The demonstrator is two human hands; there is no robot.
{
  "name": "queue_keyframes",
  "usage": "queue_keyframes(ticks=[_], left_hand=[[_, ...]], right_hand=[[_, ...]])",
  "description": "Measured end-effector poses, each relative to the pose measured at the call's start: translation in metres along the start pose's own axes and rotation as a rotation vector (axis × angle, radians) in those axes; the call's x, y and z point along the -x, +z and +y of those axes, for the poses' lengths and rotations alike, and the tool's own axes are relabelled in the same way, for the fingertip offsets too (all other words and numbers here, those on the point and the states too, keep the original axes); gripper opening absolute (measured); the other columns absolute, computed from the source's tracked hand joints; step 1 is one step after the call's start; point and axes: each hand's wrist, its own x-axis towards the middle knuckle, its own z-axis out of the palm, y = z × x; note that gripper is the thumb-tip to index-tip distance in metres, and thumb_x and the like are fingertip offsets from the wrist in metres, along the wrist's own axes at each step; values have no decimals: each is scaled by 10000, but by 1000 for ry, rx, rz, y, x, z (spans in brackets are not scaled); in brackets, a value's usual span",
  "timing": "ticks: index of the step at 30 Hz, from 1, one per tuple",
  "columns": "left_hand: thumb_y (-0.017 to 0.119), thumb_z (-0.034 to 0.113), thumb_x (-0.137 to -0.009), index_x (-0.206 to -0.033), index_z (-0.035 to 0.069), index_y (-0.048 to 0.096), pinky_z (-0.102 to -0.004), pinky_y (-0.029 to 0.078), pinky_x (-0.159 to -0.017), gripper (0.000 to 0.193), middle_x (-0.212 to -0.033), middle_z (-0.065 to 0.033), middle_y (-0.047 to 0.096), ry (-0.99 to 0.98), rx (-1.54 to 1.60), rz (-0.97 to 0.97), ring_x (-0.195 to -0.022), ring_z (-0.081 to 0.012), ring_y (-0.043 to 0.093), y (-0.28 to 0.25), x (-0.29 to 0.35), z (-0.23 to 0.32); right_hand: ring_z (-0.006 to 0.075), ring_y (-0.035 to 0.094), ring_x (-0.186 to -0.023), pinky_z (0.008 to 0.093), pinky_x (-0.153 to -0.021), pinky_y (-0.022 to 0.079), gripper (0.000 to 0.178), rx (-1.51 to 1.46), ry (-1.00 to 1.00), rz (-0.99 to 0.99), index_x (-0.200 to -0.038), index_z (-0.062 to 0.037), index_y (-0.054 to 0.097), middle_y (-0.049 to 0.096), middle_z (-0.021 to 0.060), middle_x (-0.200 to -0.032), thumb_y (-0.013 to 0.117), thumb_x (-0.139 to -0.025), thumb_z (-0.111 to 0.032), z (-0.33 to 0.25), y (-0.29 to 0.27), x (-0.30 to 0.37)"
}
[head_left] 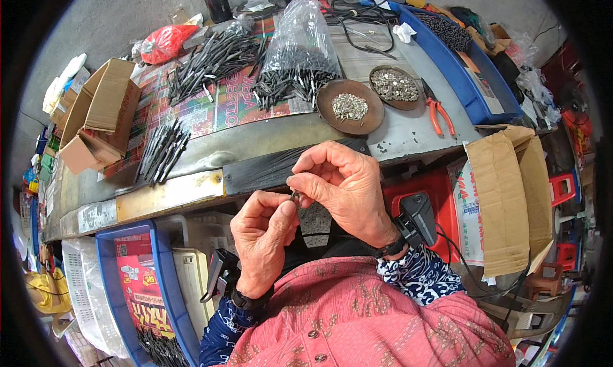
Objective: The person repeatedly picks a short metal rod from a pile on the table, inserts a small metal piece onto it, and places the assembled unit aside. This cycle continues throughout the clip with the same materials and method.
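In front of my chest, my left hand (265,230) pinches a small dark piece (294,196) between thumb and index finger; its kind is too small to make out. The thumb and fingertips of my right hand (341,188) meet at the upper end of that same piece. Just past my hands, a round brown dish (329,115) holds tiny shiny metal parts (350,106). Beside it, a second dark dish (415,104) carries more small greyish metal parts (394,86). Red-handled pliers (440,117) lie to the right of the dishes.
Thin black strips lie in a large heap (214,64), a smaller bunch (163,151) and under a clear plastic bag (301,38). An open carton (105,115) stands at left. Blue trays are at far right (476,105) and lower left (115,290). Another carton (504,201) stands at right.
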Motion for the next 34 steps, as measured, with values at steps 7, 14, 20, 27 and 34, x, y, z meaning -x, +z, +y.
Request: queue_keyframes(ticks=[7, 14, 20, 27, 34], left_hand=[[639, 120, -934, -905, 5, 592, -174, 353, -477, 128, -697, -1, 592, 43, -55, 11, -548, -23, 467, -1, 1, -2], [653, 139, -928, -877, 11, 584, -168, 335, -482, 155, -700, 8, 587, 78, -115, -6, -571, -17, 467, -1, -2, -1], [651, 138, -930, -869, 15, 578, -171, 329, -481, 156, -697, 12, 576, 45, -80, -11, -568, -19, 458, 3, -6, -4], [625, 99, -939, -937, -7, 604, -179, 376, -489, 108, -720, -21, 601, 88, -207, -62, -555, -39, 490, 3, -20, 0], [625, 116, -941, -970, -14, 612, -213, 505, -673, 134, -857, -80, 663, 260, -294, -32, -692, -113, 624, -6, -41, -3]], right_hand=[[63, 606, -662, 196, -575, 506, 119, 141, -85, 12, -914, 6, 605, 630, 19, -805, 706, -850, -4, 2, 2, 2], [59, 610, -671, 202, -570, 519, 110, 153, -78, -73, -896, 1, 596, 630, 16, -797, 696, -853, 7, 4, -4, -3], [57, 613, -682, 200, -581, 524, 107, 136, -70, -33, -905, -4, 594, 631, 20, -796, 691, -861, -2, 8, -4, -2], [77, 608, -752, 234, -674, 504, 183, 317, -188, 56, -1015, 1, 622, 644, 40, -798, 702, -862, -59, -2, -33, -4], [237, 668, -790, 363, -702, 527, 179, 1230, -419, 521, -980, -36, 643, 689, 121, -861, 699, -835, -126, -12, -141, -25]])
